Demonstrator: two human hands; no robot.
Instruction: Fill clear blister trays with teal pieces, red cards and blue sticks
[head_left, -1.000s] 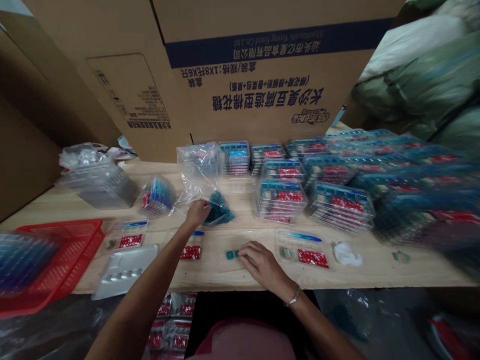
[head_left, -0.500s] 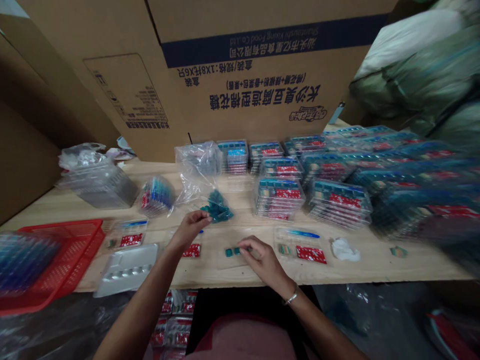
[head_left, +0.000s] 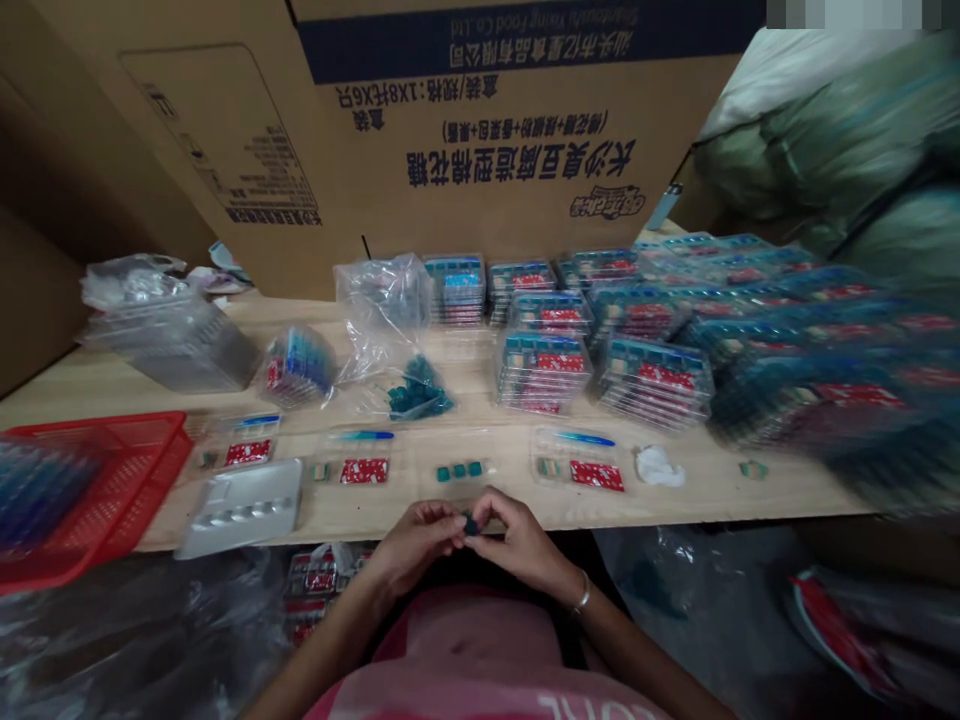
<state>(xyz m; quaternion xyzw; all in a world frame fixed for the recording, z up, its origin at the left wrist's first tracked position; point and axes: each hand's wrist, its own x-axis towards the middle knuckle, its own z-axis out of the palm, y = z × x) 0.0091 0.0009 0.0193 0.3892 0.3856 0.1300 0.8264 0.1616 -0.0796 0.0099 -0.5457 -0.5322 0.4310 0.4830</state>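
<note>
My left hand (head_left: 421, 542) and my right hand (head_left: 519, 545) meet at the table's front edge, fingertips pinched on a small dark teal cube (head_left: 470, 523). Just beyond them a clear plastic tray (head_left: 480, 492) holds a row of three teal cubes (head_left: 459, 471). A clear bag (head_left: 382, 300) lies further back, with a heap of teal cubes (head_left: 418, 388) at its mouth. Left of the middle tray sits another tray with a blue stick and a red packet (head_left: 365, 471); a similar red packet (head_left: 597, 475) lies in the tray to its right.
Stacks of filled trays (head_left: 541, 370) crowd the back and right. At left stand a red basket (head_left: 161, 455), a grey tray (head_left: 247, 500) and stacked clear trays (head_left: 187, 340). Crumpled white tissue (head_left: 660, 467) lies on the right. A large carton (head_left: 480, 215) closes off the back.
My left hand has come back from the teal heap to the front edge, and my right hand has drawn back from the middle tray to meet it. Three cubes now show in that tray.
</note>
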